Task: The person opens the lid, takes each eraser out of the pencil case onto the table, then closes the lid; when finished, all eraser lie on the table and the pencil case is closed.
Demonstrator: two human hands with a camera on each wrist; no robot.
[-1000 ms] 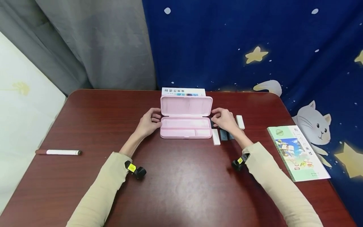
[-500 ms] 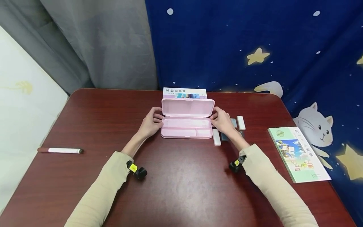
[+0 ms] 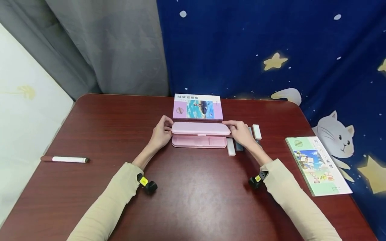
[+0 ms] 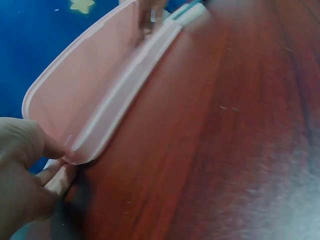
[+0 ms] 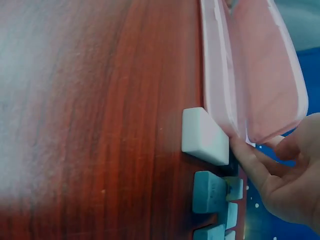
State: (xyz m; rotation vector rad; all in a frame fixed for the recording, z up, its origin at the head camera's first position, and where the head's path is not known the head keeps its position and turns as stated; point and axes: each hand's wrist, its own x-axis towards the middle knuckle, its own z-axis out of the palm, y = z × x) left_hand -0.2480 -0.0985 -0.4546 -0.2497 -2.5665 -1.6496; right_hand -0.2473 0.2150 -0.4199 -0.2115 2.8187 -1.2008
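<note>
2 hands pinch pink case lid (image 3: 200, 128) ends: left hand (image 3: 161, 134), right hand (image 3: 241, 132); lid nearly down.

A dark red wooden table (image 3: 193, 201) is filling the foreground; a grey curtain (image 3: 105, 50) is hanging at eleven o'clock, a star-patterned blue cloth (image 3: 271, 33) at one o'clock.

Looks like a child's study corner at home: dark red table (image 3: 193, 201) set against a starry blue cat-print curtain (image 3: 271, 50) at twelve to two o'clock, grey drape (image 3: 105, 47) at eleven, picture books (image 3: 318, 165) at three, marker (image 3: 64, 159) at nine.
</note>
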